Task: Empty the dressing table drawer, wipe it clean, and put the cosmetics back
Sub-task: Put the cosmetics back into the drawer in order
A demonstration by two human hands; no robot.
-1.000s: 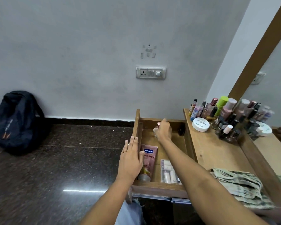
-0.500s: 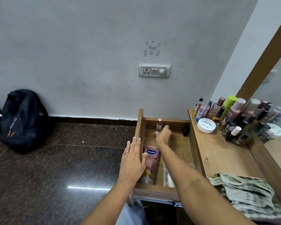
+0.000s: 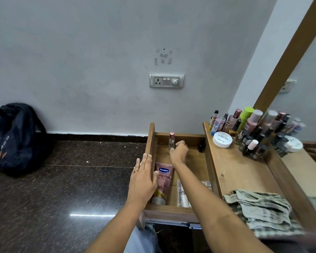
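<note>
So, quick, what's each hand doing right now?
Left hand: open, flat on the drawer wall.
Right hand: curled beside the small bottle; grip cannot be told.

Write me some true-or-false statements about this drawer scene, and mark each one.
The Vaseline tube lies in the drawer. True.
The cloth is inside the drawer. False: it lies on the tabletop.
The left hand rests on the drawer's left wall. True.
The pink-capped bottle lies on its side. False: it stands upright at the drawer's back.
</note>
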